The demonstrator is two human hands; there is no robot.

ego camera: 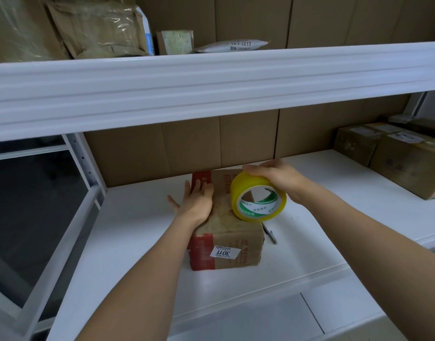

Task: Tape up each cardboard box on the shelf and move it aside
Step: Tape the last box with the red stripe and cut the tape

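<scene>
A small brown cardboard box (226,244) with red print and a white "3011" sticker stands on the white middle shelf (137,242). My left hand (196,200) lies flat with straight fingers on the box's top left edge. My right hand (275,179) grips a roll of yellow tape (258,199) from above, holding it on its edge over the right side of the box top. The far part of the box top is hidden behind the roll.
A grey pen-like tool (270,233) lies on the shelf right of the box. Taped cardboard boxes (398,156) stand at the shelf's far right. The upper shelf (211,80) overhangs, carrying wrapped parcels (96,28). Cardboard sheets line the back.
</scene>
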